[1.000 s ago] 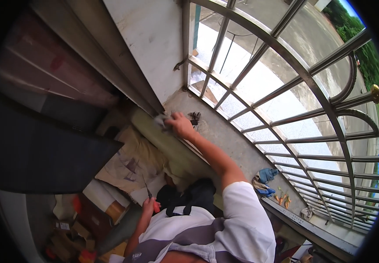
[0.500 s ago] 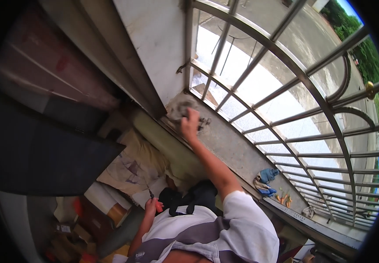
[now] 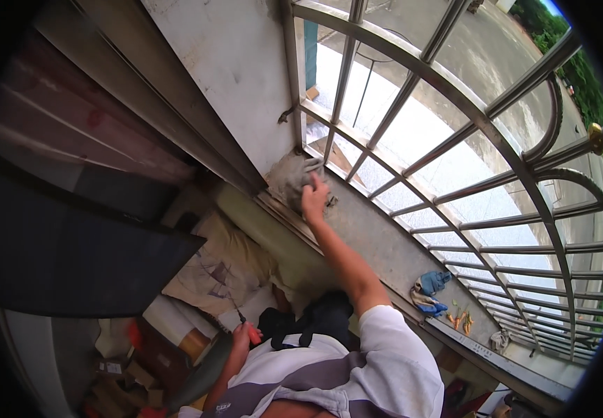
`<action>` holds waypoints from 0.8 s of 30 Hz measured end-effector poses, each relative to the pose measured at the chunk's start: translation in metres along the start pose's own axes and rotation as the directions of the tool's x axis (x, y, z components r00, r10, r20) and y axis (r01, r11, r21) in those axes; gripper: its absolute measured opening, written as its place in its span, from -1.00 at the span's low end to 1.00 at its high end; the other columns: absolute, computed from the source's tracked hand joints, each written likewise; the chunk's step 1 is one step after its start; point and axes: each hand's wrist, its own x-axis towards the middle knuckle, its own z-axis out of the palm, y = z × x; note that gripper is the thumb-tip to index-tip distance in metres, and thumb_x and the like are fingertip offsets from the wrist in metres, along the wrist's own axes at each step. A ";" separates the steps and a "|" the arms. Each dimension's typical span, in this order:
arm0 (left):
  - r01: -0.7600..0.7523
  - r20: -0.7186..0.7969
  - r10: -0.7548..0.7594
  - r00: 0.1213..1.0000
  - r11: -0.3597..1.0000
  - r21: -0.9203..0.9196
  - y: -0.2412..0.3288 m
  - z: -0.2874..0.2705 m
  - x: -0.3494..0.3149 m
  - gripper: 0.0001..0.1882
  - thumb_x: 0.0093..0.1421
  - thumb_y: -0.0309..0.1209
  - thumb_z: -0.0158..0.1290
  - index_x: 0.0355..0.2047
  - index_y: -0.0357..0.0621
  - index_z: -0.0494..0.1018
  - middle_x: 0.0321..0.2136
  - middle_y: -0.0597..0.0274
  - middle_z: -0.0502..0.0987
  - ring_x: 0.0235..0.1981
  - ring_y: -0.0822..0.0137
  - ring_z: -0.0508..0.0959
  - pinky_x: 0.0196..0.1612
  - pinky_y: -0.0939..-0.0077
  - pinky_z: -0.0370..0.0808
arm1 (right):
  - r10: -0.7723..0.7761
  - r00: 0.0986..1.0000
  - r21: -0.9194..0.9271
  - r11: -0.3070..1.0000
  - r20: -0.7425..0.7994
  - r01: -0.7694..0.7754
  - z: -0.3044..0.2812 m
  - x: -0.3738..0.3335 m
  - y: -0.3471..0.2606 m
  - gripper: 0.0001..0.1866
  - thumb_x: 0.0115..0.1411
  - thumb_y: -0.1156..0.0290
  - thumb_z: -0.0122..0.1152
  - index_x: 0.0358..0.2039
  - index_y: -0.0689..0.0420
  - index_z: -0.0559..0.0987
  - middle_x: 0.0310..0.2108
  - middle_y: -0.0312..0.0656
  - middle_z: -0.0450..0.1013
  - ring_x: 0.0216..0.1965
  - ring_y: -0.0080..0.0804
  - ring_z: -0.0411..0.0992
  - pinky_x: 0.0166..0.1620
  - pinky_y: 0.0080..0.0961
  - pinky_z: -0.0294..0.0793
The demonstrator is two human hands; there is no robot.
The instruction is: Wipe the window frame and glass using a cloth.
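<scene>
My right arm reaches out to the corner of the windowsill (image 3: 378, 230). There my right hand (image 3: 314, 200) is closed on a crumpled grey rag (image 3: 312, 167), its folds showing past the fingers. The rag lies close to the sill surface, near the foot of the white wall. Low in front of my body, my left hand (image 3: 241, 337) grips a screwdriver (image 3: 252, 333) by its red handle. The thin dark shaft points up and away, over a beige cloth bag (image 3: 204, 279).
Metal window bars (image 3: 447, 202) run along the sill's outer side. Farther right on the sill lie a blue bundled cloth (image 3: 430, 289) and several small orange pieces (image 3: 463, 322). A dark panel (image 3: 85, 244) juts in from the left. Cardboard boxes (image 3: 137, 376) stand below left.
My right hand has shifted slightly right along the sill corner with the rag, which is less blurred now. My left hand keeps its hold on the screwdriver. The view has shifted a little.
</scene>
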 end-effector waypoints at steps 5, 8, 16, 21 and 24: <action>-0.023 0.049 0.016 0.999 0.989 0.145 -0.005 0.004 -0.007 -0.72 0.21 -0.29 -0.20 -0.30 -0.32 0.29 -0.59 -0.02 0.47 -0.62 0.23 0.50 -0.52 0.39 0.47 | -0.242 0.783 -0.128 0.917 0.573 0.377 0.045 0.021 0.014 -0.66 -0.14 0.48 -0.02 -0.29 0.23 0.51 -0.44 0.17 0.41 -0.30 0.04 0.36 -0.18 -0.25 0.35; -0.029 0.041 0.023 0.999 0.985 0.171 -0.007 0.002 -0.009 -0.73 0.21 -0.31 -0.19 -0.30 -0.33 0.29 -0.59 -0.01 0.46 -0.62 0.23 0.50 -0.55 0.40 0.47 | -0.191 0.864 -0.303 0.883 0.466 0.359 0.058 0.079 0.052 -0.81 -0.15 0.49 -0.06 -0.56 0.28 0.52 -0.57 0.15 0.39 -0.54 0.09 0.35 -0.36 -0.12 0.34; 0.004 0.000 -0.004 1.000 1.000 0.002 -0.012 -0.010 0.010 -0.69 0.21 -0.24 -0.19 -0.33 -0.31 0.29 -0.57 -0.03 0.47 -0.63 0.19 0.50 -0.53 0.40 0.47 | 0.208 0.974 0.365 0.917 -0.093 -0.161 -0.032 0.006 0.011 -0.61 -0.07 0.53 -0.12 -0.18 0.14 0.49 -0.34 -0.05 0.31 -0.28 -0.17 0.27 -0.12 -0.36 0.25; -0.050 0.130 0.034 0.991 0.991 0.124 0.013 0.011 0.020 -0.66 0.21 -0.19 -0.20 -0.30 -0.29 0.29 -0.59 0.03 0.47 -0.64 0.24 0.49 -0.55 0.43 0.46 | -0.251 0.946 -0.012 0.966 0.207 0.259 -0.070 -0.034 -0.004 -0.65 -0.07 0.53 -0.06 -0.22 0.03 0.51 -0.40 -0.07 0.27 -0.29 -0.20 0.28 -0.20 -0.42 0.30; -0.030 0.165 -0.006 0.986 0.976 0.215 0.032 0.024 0.022 -0.66 0.21 -0.19 -0.20 -0.29 -0.28 0.29 -0.58 0.05 0.47 -0.63 0.27 0.49 -0.54 0.44 0.46 | -0.296 0.783 -0.269 0.823 0.547 0.500 -0.104 -0.014 0.020 -0.71 -0.07 0.47 -0.01 -0.29 -0.04 0.53 -0.42 -0.06 0.29 -0.27 -0.13 0.27 -0.25 -0.34 0.32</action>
